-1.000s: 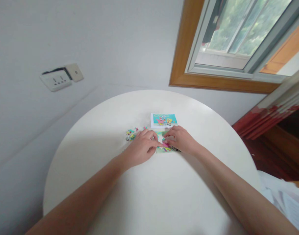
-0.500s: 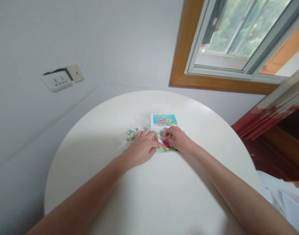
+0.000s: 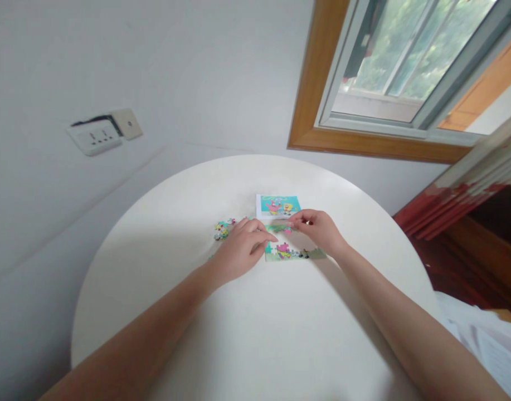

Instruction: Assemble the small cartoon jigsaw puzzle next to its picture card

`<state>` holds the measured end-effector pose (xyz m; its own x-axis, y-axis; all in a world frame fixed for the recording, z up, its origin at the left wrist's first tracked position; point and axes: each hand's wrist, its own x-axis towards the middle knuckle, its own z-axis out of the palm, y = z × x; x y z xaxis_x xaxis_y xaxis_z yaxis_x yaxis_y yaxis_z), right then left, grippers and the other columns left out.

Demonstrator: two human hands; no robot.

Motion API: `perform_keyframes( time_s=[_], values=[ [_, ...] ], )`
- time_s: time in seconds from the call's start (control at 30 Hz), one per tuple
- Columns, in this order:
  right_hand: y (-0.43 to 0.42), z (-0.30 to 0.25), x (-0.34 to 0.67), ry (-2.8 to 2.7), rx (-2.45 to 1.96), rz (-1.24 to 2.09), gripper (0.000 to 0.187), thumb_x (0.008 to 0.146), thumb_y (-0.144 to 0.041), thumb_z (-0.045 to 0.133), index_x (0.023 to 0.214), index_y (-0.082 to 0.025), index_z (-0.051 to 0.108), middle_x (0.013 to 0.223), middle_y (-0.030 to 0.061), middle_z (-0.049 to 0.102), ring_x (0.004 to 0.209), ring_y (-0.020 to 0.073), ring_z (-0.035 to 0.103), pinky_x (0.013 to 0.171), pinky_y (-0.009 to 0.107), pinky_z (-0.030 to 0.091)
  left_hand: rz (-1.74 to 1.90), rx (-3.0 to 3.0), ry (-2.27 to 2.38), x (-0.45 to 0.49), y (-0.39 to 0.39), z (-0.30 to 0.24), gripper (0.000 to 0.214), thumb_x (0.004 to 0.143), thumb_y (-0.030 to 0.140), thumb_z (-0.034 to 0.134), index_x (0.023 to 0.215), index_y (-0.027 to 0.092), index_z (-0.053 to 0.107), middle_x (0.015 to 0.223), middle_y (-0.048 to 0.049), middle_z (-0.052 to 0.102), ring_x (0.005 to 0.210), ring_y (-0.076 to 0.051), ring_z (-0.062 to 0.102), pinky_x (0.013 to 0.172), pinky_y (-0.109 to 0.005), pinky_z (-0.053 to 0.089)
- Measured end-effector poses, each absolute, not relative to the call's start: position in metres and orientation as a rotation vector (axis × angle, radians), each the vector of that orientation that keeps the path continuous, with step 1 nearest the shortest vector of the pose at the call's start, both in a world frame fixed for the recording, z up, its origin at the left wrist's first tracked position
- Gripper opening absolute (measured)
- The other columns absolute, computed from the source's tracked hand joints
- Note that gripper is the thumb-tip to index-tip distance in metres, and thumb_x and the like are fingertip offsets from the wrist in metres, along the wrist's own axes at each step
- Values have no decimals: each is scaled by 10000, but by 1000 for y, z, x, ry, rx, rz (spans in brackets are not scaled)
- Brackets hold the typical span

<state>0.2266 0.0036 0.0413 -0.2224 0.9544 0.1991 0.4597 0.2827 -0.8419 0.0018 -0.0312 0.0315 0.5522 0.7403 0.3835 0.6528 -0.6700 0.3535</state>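
Observation:
A partly assembled jigsaw puzzle [image 3: 296, 255] lies on the round white table, with a pink figure in its lower part and a bare area in its middle. My left hand [image 3: 243, 248] rests palm down at its left side, fingers spread and one fingertip reaching over the puzzle's edge. Above the upper part, my right hand [image 3: 320, 229] pinches a small pink puzzle piece [image 3: 288, 230] between thumb and fingers. A heap of loose puzzle pieces [image 3: 222, 229] sits beyond my left hand, which partly covers it. Just behind the puzzle lies a picture card [image 3: 279, 206] with two cartoon figures.
The round white table [image 3: 255, 334] stands against a white wall with a power socket [image 3: 95, 137]. A wood-framed window [image 3: 376, 149] is at upper right, beside a red and white curtain [image 3: 437, 200]. Papers [image 3: 481, 334] lie beyond the table's right edge.
My right hand has moved right and slightly up from the middle of the puzzle, uncovering the pink figure and lower strip. My left hand has stayed nearly in place.

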Motion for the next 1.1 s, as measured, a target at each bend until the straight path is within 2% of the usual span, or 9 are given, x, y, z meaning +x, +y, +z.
perform_keyframes(
  time_s=[0.17,0.3,0.5,0.6,0.73,0.9,0.97,1.1],
  values=[
    [-6,46,222,-1746,-1216,975,210,738,-366,673,787,-164,702,704,4,679,620,115,530,617,243,408,904,2534,1168,5,-30,30,181,904,268,553,1045,219,657,976,-44,616,963,-203,540,934,-382,373],
    [-15,46,209,-1826,-1187,914,186,769,-354,660,766,-177,719,694,-1,673,639,123,534,624,243,411,912,2514,1137,7,-30,27,123,901,263,556,942,207,658,945,-36,627,936,-192,556,958,-384,369],
    [-16,41,209,-1790,-1101,1022,211,812,-362,620,841,-190,738,835,31,737,794,171,633,766,293,460,916,2490,1144,-6,-20,30,169,894,287,553,915,206,700,877,-43,641,882,-185,565,834,-329,412],
    [-12,38,213,-1782,-1083,994,230,832,-381,602,841,-198,741,876,40,746,855,185,643,806,308,463,934,2529,1239,-27,-8,35,217,901,289,516,885,194,710,881,-51,660,862,-179,571,822,-327,411],
    [-9,31,216,-1815,-1146,926,263,845,-401,579,829,-195,742,855,43,741,814,185,636,734,296,468,876,2610,1411,-56,3,41,278,909,323,474,846,190,710,861,-46,679,837,-173,580,844,-336,398],
    [-13,26,215,-1964,-1257,811,260,856,-368,553,860,-192,744,821,31,727,625,138,564,569,251,420,644,2597,1522,-75,3,47,237,844,360,556,756,227,732,804,-27,677,797,-173,579,824,-318,402],
    [-16,27,213,-2064,-1262,700,229,857,-304,545,874,-202,748,828,31,724,653,143,566,607,259,430,577,2567,1568,-79,3,48,228,823,370,576,725,234,730,808,-24,681,806,-181,584,834,-321,403],
    [-20,27,211,-2214,-1160,494,211,850,-195,541,893,-211,747,909,47,727,888,200,602,833,338,445,453,2488,1593,-85,3,49,216,798,362,590,708,235,740,810,-28,693,819,-193,598,830,-308,413]
  ],
)
